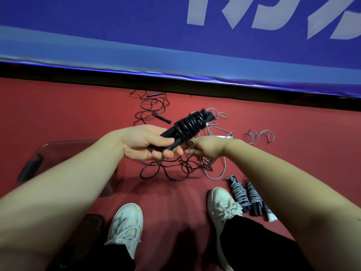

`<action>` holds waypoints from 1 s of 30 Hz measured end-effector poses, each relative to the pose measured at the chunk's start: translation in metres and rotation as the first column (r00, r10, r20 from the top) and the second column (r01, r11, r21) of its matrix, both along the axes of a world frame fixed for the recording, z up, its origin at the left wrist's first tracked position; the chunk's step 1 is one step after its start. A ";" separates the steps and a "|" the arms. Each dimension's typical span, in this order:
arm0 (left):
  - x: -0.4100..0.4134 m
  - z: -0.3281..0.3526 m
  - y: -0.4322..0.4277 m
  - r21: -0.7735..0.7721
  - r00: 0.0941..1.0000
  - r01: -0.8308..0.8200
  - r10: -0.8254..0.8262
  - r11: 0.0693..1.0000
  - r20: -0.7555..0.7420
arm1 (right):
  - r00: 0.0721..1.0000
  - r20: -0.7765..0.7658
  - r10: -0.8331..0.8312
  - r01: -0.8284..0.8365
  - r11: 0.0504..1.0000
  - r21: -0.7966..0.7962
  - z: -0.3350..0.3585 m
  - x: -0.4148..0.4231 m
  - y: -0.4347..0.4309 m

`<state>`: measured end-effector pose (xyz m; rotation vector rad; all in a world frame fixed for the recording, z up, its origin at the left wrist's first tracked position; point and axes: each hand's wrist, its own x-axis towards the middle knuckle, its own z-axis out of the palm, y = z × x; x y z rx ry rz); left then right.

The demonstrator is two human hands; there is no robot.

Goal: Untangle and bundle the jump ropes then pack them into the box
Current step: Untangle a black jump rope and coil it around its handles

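Observation:
My left hand [144, 142] grips the handles of a black jump rope bundle [190, 124], its cord coiled around the handles and pointing up to the right. Just right of it, my right hand [205, 147] pinches the cord's loose end beneath the coils. A tangle of black cord [168, 170] lies on the red floor under my hands, mixed with a loose grey rope [218, 132]. Another black rope [154, 106] lies farther back. Two wound grey bundles [247, 194] rest by my right shoe. A clear plastic box [64, 147] stands at the left, partly behind my left forearm.
A blue padded barrier [175, 45] with white lettering runs across the back. A separate grey cord [260, 134] lies at the right. My white shoes [127, 225] stand on the red floor below. A dark object [89, 227] sits at the lower left.

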<state>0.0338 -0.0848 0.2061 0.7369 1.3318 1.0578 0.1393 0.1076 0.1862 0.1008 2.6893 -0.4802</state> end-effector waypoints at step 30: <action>-0.019 -0.008 0.022 -0.066 0.732 -0.681 0.681 0.730 -0.023 | 0.995 -0.101 -0.016 0.018 1.000 0.019 0.066 -0.005 -0.024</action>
